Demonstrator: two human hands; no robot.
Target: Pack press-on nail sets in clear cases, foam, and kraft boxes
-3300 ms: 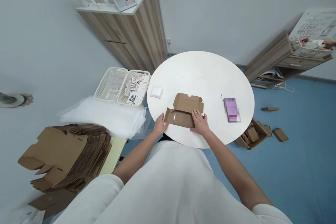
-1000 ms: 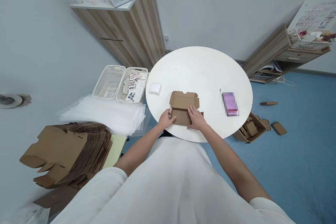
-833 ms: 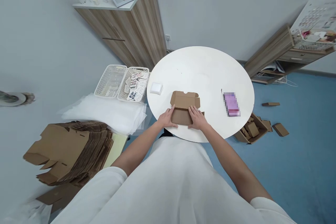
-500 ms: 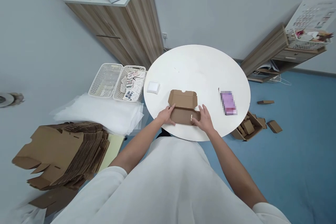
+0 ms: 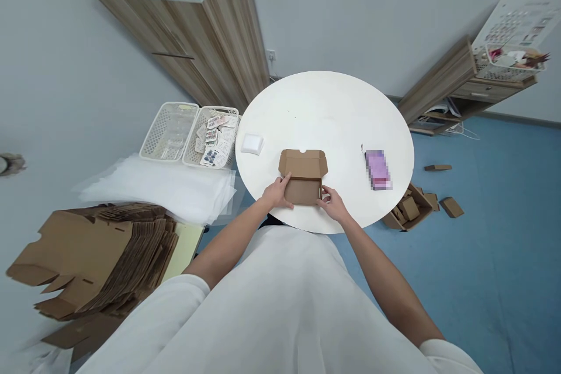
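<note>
A small brown cardboard box (image 5: 302, 191) lies near the front edge of the white round table (image 5: 350, 117), its lid flap folded back away from me. My left hand (image 5: 276, 193) grips the box's left side, thumb at the upper corner and fingers at the lower one. My right hand (image 5: 333, 204) pinches the right side wall, which stands upright. The inside of the box shows a bare brown floor. Some fingertips of both hands are hidden by the box walls.
On the table lie a white packet stack (image 5: 252, 144) and a blurred purple item (image 5: 378, 169). At left are white baskets (image 5: 169, 131), clear plastic sheets (image 5: 153, 184) and flat cardboard blanks (image 5: 74, 245). A carton of small boxes (image 5: 407, 210) stands on the floor at right.
The right side flap, flat and sticking out before, now stands folded up as a wall. My right hand has moved slightly left and closed on it. My left hand stays at the left side.
</note>
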